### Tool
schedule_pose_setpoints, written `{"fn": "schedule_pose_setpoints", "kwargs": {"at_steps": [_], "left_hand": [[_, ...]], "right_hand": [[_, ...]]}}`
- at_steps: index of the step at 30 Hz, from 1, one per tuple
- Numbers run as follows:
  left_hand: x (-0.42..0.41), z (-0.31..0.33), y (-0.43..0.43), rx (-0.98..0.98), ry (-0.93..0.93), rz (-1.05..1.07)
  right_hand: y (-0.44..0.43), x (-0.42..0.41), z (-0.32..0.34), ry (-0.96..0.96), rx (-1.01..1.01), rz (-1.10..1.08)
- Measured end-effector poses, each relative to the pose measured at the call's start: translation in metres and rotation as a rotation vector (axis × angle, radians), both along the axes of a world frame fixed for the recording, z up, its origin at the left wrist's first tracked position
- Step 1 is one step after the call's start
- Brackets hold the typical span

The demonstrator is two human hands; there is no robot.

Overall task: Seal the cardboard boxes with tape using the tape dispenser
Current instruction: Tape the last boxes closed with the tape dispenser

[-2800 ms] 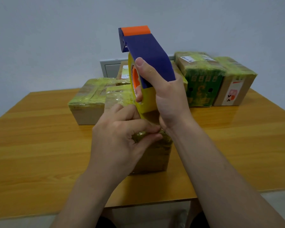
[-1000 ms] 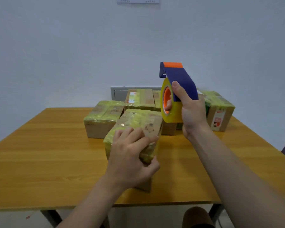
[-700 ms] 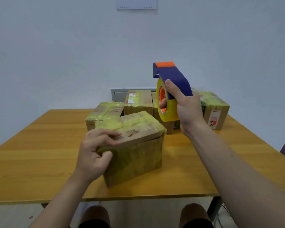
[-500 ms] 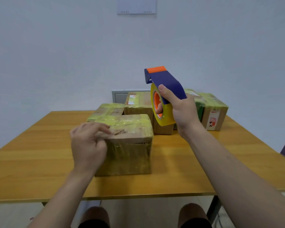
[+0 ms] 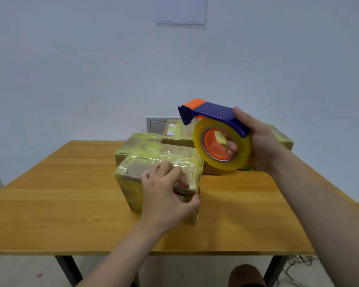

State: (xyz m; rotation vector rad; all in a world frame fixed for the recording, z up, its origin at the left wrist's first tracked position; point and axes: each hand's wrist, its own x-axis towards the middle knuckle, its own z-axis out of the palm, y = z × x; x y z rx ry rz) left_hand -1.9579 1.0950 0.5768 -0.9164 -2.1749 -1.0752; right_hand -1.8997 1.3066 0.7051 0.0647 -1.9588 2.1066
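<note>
Left hand (image 5: 166, 195) grips the near right corner of the taped cardboard box (image 5: 153, 162), fingers on top, thumb on the front face; box sits mid-table (image 5: 50, 204). Right hand (image 5: 259, 146) is closed around the tape dispenser (image 5: 216, 114), held clear above the table, right of the box. Other taped boxes (image 5: 180, 133) crowd the far edge.

Plain room: bare white wall (image 5: 71, 69), wooden table (image 5: 50, 204), taped parcels (image 5: 145, 146).

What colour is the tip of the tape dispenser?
Orange, on the tape dispenser, seen in the head view.
</note>
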Motion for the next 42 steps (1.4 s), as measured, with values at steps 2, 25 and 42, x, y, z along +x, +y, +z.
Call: {"fn": "schedule_pose_setpoints", "kwargs": {"at_steps": [2, 25, 42], "left_hand": [[-0.003, 0.002, -0.011, 0.044, -0.027, -0.157], [-0.041, 0.079, -0.024, 0.263, -0.672, -0.480], [-0.016, 0.107, -0.003, 0.842, -1.477, -0.934]], "right_hand": [[0.010, 0.004, 0.005, -0.028, 0.033, 0.062], [0.058, 0.009, 0.010, -0.100, 0.195, 0.448], [0.045, -0.020, 0.007, -0.012, 0.149, 0.589]]}}
